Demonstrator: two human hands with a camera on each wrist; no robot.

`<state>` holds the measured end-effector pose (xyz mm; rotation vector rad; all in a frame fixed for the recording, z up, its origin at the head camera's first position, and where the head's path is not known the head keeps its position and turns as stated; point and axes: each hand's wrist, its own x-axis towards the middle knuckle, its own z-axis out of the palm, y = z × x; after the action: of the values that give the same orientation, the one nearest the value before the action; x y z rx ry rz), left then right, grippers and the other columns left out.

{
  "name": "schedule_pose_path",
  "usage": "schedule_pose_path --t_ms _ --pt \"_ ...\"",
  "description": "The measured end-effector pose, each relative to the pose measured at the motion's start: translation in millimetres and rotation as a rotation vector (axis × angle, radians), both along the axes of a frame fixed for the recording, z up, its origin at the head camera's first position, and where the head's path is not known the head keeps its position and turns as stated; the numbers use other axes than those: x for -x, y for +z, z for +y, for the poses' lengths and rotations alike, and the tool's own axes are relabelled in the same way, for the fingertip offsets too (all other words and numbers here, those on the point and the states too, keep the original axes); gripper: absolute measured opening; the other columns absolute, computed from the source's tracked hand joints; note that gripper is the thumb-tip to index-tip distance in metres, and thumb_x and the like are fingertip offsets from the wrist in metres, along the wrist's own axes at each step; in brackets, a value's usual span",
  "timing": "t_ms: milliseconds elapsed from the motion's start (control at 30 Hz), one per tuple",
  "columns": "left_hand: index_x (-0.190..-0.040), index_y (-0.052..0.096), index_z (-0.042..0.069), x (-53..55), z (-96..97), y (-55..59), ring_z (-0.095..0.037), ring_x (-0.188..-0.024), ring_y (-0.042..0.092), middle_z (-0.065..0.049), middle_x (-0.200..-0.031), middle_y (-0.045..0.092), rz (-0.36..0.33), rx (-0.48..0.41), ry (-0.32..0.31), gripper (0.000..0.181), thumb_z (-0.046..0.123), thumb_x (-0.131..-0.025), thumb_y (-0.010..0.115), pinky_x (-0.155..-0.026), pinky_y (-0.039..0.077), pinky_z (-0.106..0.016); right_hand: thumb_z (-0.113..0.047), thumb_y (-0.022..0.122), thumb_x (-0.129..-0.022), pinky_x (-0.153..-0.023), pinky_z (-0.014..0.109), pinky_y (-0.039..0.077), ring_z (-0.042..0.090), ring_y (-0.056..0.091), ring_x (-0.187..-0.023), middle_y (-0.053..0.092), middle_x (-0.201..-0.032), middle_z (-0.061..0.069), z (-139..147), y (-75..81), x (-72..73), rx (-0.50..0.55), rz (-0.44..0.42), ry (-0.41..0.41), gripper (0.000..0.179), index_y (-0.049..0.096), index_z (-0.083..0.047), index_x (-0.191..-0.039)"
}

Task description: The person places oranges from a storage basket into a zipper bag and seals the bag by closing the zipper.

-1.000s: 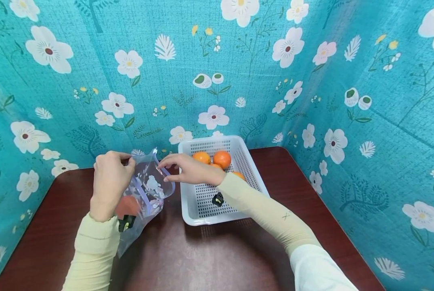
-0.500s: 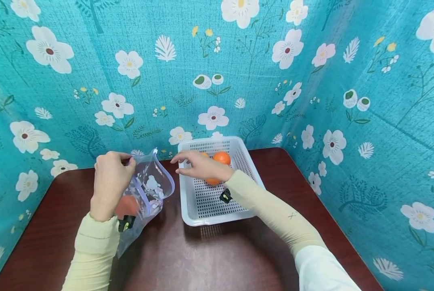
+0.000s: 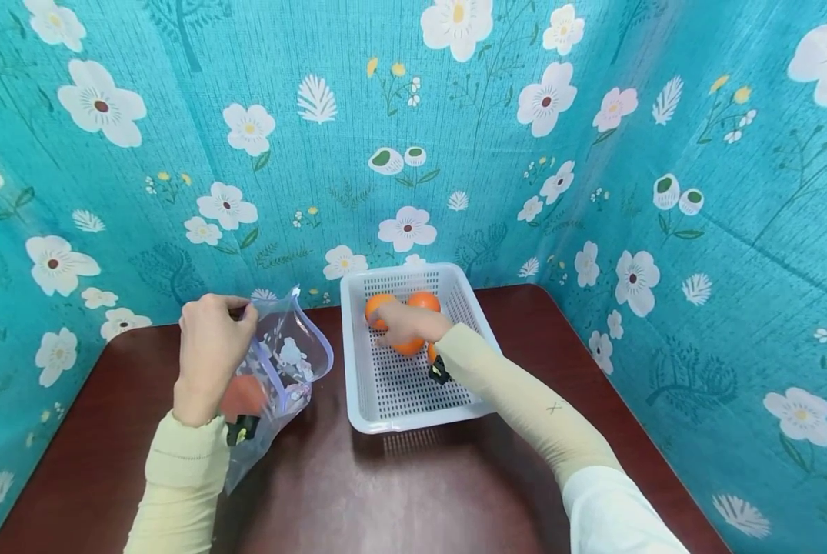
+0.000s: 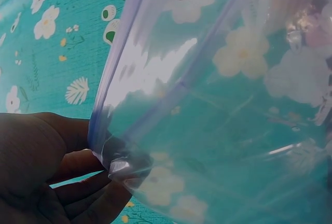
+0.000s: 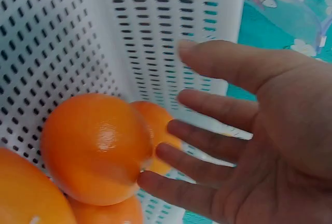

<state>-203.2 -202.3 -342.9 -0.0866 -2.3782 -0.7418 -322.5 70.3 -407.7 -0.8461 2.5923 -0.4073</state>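
My left hand (image 3: 212, 346) pinches the upper edge of a clear zip bag (image 3: 295, 358) with a purple zip strip. The bag's mouth gapes to the right, and a reddish-orange shape (image 3: 242, 396) shows through its side. In the left wrist view the thumb and fingertips grip one corner of the bag (image 4: 192, 105). My right hand (image 3: 409, 322) reaches into a white plastic basket (image 3: 352, 385) with several oranges (image 3: 423, 301). In the right wrist view its fingers are spread beside an orange (image 5: 98, 149); whether a fingertip touches it I cannot tell.
The basket and bag rest on a dark red-brown table (image 3: 385, 500), the basket to the bag's right. A teal flowered cloth (image 3: 330, 154) hangs behind the table and along its right side. The basket has raised, slotted walls.
My right hand has left the bag's mouth and moved right, then down among the oranges in the basket. The left hand keeps its grip on the bag almost unmoved.
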Motion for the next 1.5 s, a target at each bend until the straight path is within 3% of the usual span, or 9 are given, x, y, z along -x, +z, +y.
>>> schedule_pose_path --t_ms 100,233,333,567,767,1033,1200,1500 --pt "-0.087 0.078 -0.01 -0.1 0.0 -3.1 -0.031 -0.054 0.06 -0.024 -0.069 0.069 0.003 -0.008 -0.002 0.016 0.001 -0.089 0.066 -0.051 0.043 -0.034 -0.022 0.075 -0.093 -0.09 0.034 0.05 0.022 0.056 -0.107 0.063 -0.131 0.006 3 -3.6 -2.3 -0.086 -0.061 -0.094 0.049 0.06 -0.014 -0.139" --pt "-0.09 0.078 -0.01 1.5 0.7 -3.8 -0.033 -0.056 0.061 -0.026 -0.07 0.07 0.007 -0.018 -0.006 0.017 0.002 -0.09 0.066 -0.051 0.042 -0.034 -0.006 0.075 -0.089 -0.087 0.035 0.049 0.024 0.056 -0.102 0.064 -0.121 0.005 6 -3.2 -3.0 -0.099 -0.066 -0.204 0.047 0.062 -0.013 -0.134" --pt "-0.092 0.077 -0.011 1.2 2.1 -4.3 -0.034 -0.058 0.062 -0.026 -0.072 0.07 0.001 -0.023 0.001 0.017 0.003 -0.09 0.067 -0.052 0.043 -0.035 0.001 0.072 -0.086 -0.084 0.034 0.049 0.025 0.057 -0.099 0.064 -0.112 0.005 7 -3.0 -2.6 -0.135 -0.058 -0.237 0.043 0.063 -0.011 -0.126" --pt "-0.094 0.078 -0.01 -1.4 3.9 -6.5 -0.035 -0.06 0.063 -0.027 -0.077 0.072 -0.005 -0.054 0.026 0.016 0.003 -0.09 0.067 -0.056 0.051 -0.042 0.005 0.067 -0.088 -0.072 0.032 0.051 0.025 0.058 -0.088 0.061 -0.101 0.006 7 -7.7 1.9 -0.242 -0.041 -0.251 0.036 0.062 -0.01 -0.121" --pt "-0.097 0.078 -0.009 -2.1 5.8 -8.6 -0.037 -0.065 0.066 -0.027 -0.082 0.073 -0.02 -0.074 0.041 0.017 0.004 -0.092 0.068 -0.062 0.056 -0.051 0.014 0.068 -0.081 -0.065 0.031 0.046 0.024 0.054 -0.083 0.059 -0.1 0.01 7 -11.6 5.1 -0.319 0.01 -0.219 0.042 0.059 -0.008 -0.116" --pt "-0.101 0.077 -0.009 -3.9 5.6 -7.5 -0.042 -0.075 0.069 -0.029 -0.089 0.074 -0.041 -0.103 0.06 0.02 0.007 -0.093 0.068 -0.071 0.057 -0.057 0.017 0.071 -0.075 -0.059 0.029 0.045 0.024 0.05 -0.09 0.057 -0.105 0.008 13 -14.1 7.7 -0.295 0.011 -0.181 0.043 0.06 -0.007 -0.11" --pt "-0.097 0.078 -0.009 -4.3 4.3 -7.3 -0.041 -0.072 0.068 -0.027 -0.084 0.074 -0.018 -0.103 0.06 0.02 0.007 -0.093 0.067 -0.07 0.055 -0.056 0.015 0.073 -0.077 -0.061 0.03 0.048 0.026 0.054 -0.093 0.058 -0.108 0.01 12 -15.1 7.8 -0.27 -0.02 -0.22 0.047 0.058 -0.007 -0.116" --pt "-0.098 0.078 -0.008 -5.1 3.7 -7.4 -0.041 -0.072 0.068 -0.027 -0.084 0.074 -0.019 -0.108 0.067 0.02 0.007 -0.093 0.067 -0.07 0.056 -0.056 0.007 0.08 -0.075 -0.076 0.032 0.049 0.026 0.054 -0.096 0.059 -0.106 0.008 9 -14.7 6.7 -0.304 0.006 -0.258 0.049 0.061 -0.008 -0.117"
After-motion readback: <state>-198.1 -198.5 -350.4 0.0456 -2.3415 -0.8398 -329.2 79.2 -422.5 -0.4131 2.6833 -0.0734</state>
